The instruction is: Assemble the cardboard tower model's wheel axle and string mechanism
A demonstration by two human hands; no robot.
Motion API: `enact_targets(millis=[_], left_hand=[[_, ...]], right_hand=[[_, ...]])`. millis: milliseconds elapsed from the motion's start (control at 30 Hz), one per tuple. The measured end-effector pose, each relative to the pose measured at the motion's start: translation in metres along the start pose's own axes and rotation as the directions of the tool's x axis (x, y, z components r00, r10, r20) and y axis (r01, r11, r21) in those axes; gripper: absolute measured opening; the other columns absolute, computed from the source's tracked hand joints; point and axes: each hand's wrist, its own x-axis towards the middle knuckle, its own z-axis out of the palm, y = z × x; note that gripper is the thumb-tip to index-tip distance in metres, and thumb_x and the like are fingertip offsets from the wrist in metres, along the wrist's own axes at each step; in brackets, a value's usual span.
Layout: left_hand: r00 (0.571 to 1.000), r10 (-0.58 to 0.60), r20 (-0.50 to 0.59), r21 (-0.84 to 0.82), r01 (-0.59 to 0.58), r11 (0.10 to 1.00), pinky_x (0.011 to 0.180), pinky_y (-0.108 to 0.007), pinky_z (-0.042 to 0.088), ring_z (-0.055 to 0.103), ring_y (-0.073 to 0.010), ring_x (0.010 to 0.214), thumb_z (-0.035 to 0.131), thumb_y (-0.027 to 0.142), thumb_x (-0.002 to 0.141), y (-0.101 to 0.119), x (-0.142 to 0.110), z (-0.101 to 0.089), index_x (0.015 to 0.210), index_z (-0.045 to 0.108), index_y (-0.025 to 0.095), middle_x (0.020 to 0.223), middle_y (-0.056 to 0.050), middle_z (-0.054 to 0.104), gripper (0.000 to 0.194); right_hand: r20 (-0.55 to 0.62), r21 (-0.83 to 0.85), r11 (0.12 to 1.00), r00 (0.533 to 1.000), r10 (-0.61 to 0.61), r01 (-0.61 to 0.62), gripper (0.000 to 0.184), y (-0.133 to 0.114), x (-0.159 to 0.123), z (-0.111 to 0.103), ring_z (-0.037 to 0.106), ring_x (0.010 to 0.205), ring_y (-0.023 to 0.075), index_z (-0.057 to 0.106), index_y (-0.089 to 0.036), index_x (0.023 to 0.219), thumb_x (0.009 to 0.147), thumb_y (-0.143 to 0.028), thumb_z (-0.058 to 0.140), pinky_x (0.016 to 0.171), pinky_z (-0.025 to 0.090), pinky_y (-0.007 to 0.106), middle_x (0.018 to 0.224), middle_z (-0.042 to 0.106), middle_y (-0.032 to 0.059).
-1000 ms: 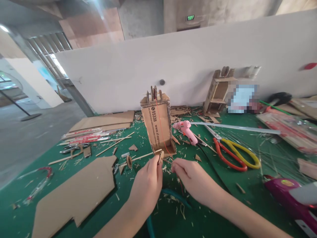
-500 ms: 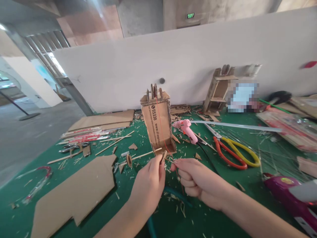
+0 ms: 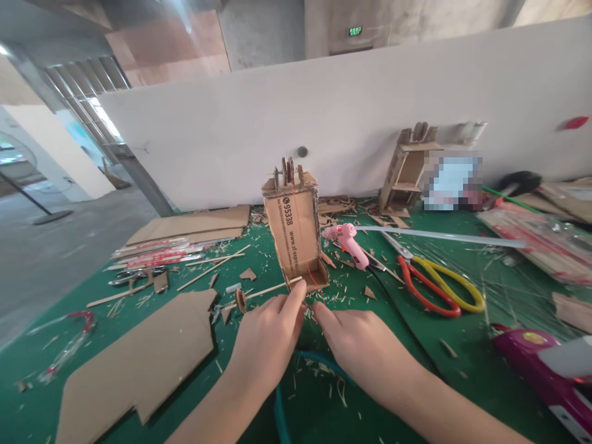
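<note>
My left hand is closed in a pinch at the middle, largely hiding the small cardboard piece seen in it earlier. Close beside it, my right hand also pinches, its fingertips turned away so that what they hold is hidden. A red string runs from the top of an upright cardboard tower down toward my fingertips. Several cardboard discs stand in a row on top of the tower. Beyond my left hand lies a wooden stick with a cardboard wheel on it.
A pink glue gun and scissors lie to the right, with a purple tool nearer. Cut cardboard covers the left front. Another cardboard structure stands by the white partition. Scraps litter the green table.
My right hand has turned over and moved slightly left, its fingertips closer to my left hand. The left fingers have shifted over the small cardboard piece, which no longer shows plainly.
</note>
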Motion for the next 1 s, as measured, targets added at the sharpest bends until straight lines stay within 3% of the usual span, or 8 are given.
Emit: enact_targets(millis=[100,333,500,600,700,800,867,1000], left_hand=[[0.998,0.054,0.009,0.004,-0.054,0.999,0.048,-0.026,0.048,0.066,-0.0197,0.068,0.040,0.019,0.094,-0.002,-0.001,-0.002,0.133,0.039,0.016,0.084,-0.006,0.068,0.039],[0.994,0.104,-0.029,0.010,-0.103,0.995,0.053,-0.028,0.051,0.064,-0.0192,0.071,0.040,0.011,0.092,-0.001,-0.005,-0.001,0.136,0.035,0.010,0.085,-0.007,0.067,0.044],[0.985,0.125,-0.117,0.002,-0.125,0.992,0.055,-0.028,0.052,0.064,-0.0182,0.071,0.043,0.010,0.091,-0.002,-0.004,-0.006,0.135,0.038,0.011,0.085,-0.007,0.068,0.044],[0.982,0.113,-0.153,-0.017,-0.117,0.993,0.056,-0.028,0.052,0.065,-0.0181,0.073,0.043,0.011,0.093,-0.002,-0.003,-0.010,0.136,0.039,0.012,0.086,-0.008,0.068,0.043],[0.983,0.093,-0.157,-0.034,-0.100,0.994,0.054,-0.029,0.052,0.065,-0.0190,0.071,0.042,0.014,0.094,-0.004,-0.003,-0.011,0.135,0.041,0.012,0.086,-0.008,0.069,0.041],[0.985,0.079,-0.156,-0.059,-0.089,0.994,0.058,-0.030,0.054,0.066,-0.0199,0.078,0.043,0.014,0.093,-0.007,-0.003,-0.010,0.135,0.041,0.012,0.091,-0.009,0.069,0.041],[0.984,0.078,-0.159,-0.066,-0.089,0.994,0.063,-0.031,0.055,0.065,-0.0197,0.083,0.044,0.012,0.093,-0.009,-0.002,-0.010,0.136,0.041,0.013,0.094,-0.009,0.068,0.043],[0.980,0.082,-0.179,-0.070,-0.096,0.993,0.068,-0.029,0.055,0.064,-0.0182,0.086,0.044,0.007,0.091,-0.010,-0.002,-0.012,0.137,0.040,0.015,0.096,-0.008,0.068,0.047]], right_hand=[[0.076,0.393,0.900,0.982,0.174,-0.190,0.022,-0.005,0.002,-0.003,0.044,0.048,0.0127,0.055,-0.017,0.088,0.090,-0.013,0.033,0.048,0.022,0.027,0.058,0.051,-0.0004],[0.593,0.800,-0.097,0.759,0.269,-0.591,0.025,-0.012,0.005,-0.023,0.014,0.042,0.0078,0.050,-0.020,0.092,0.093,-0.034,0.029,0.039,0.016,0.019,0.051,0.017,-0.0107],[0.234,0.777,0.522,0.932,0.277,-0.351,0.029,-0.006,0.002,-0.022,0.029,0.041,0.0086,0.057,-0.017,0.091,0.093,-0.025,0.029,0.042,0.028,0.022,0.050,0.035,-0.0064],[-0.099,0.266,0.964,0.995,0.030,-0.003,0.034,-0.002,-0.003,-0.017,0.045,0.048,0.0128,0.059,-0.012,0.106,0.080,-0.004,0.038,0.047,0.031,0.025,0.058,0.053,0.0007],[-0.204,-0.172,0.978,0.966,-0.157,0.122,0.055,-0.003,-0.005,-0.012,0.052,0.053,0.0171,0.055,-0.007,0.119,0.068,0.006,0.040,0.048,0.031,0.028,0.063,0.058,0.0043],[-0.155,0.119,0.993,0.988,0.021,-0.003,0.045,-0.008,-0.002,-0.014,0.046,0.050,0.0147,0.057,-0.012,0.113,0.074,0.001,0.040,0.047,0.029,0.026,0.060,0.053,0.0015],[0.060,0.600,0.771,0.972,0.225,-0.216,0.027,-0.013,0.001,-0.020,0.035,0.045,0.0107,0.058,-0.016,0.103,0.086,-0.013,0.037,0.045,0.026,0.024,0.054,0.042,-0.0034],[0.578,0.811,-0.257,0.788,0.214,-0.526,0.023,-0.022,0.006,-0.032,0.013,0.043,0.0072,0.051,-0.020,0.098,0.092,-0.036,0.035,0.039,0.016,0.019,0.053,0.019,-0.0101]])
